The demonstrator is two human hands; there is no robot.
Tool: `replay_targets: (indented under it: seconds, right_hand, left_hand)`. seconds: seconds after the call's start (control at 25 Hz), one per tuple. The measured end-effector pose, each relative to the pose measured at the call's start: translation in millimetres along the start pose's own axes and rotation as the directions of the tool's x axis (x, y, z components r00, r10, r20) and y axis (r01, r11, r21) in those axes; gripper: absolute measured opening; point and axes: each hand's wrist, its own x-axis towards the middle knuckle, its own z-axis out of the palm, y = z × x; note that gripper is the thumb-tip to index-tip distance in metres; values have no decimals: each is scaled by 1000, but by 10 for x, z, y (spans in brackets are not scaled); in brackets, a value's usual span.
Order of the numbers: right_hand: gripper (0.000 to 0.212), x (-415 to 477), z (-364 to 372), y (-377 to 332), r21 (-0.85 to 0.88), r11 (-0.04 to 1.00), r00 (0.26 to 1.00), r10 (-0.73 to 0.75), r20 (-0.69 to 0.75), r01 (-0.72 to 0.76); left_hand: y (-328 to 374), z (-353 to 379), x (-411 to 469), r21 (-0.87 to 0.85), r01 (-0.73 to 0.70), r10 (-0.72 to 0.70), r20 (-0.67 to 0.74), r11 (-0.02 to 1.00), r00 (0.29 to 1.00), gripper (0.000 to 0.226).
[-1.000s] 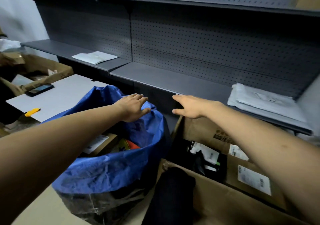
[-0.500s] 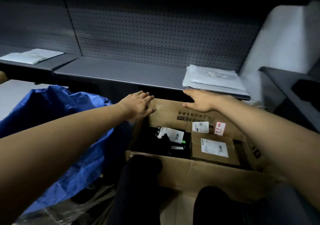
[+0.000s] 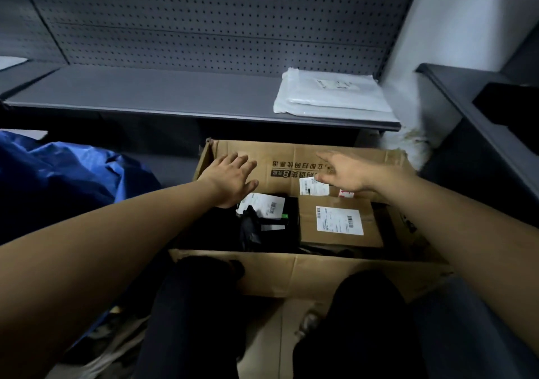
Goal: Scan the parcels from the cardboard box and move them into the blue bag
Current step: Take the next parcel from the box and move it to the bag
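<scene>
Head view: left hand (image 3: pixel 230 180) and right hand (image 3: pixel 347 173), both spread and empty, hover over the cardboard box (image 3: pixel 306 273) (parcels inside).

Both hands have left the blue bag (image 3: pixel 58 174) side and now hover over the cardboard box (image 3: pixel 291 270). The left hand (image 3: pixel 230 178), a second ago on the bag's rim, is spread flat above the black parcel (image 3: pixel 262 227) at the box's far left corner. The right hand (image 3: pixel 347 171), open, reaches over the far flap above the brown parcel (image 3: pixel 338 224). The bag now lies off to the left.
</scene>
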Motion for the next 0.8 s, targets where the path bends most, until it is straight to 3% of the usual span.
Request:
replay_targets:
  seconds: [0.28,0.64,0.8]
  right_hand:
    - [73,570,529,197,25,999,997,-32,69,30]
    - [81,1301,1241,210,62,994,984,-96,152,87]
    - [89,1559,1571,269,72,994,980,-91,174,80]
  left_hand:
    - [-148,556,536,-71,86,-80,82,994,993,64]
    - [-392,1322,1107,-181,93,-40,277,979,960,58]
    - [-500,1647,1322,-228,112,-37,309,967,950,68]
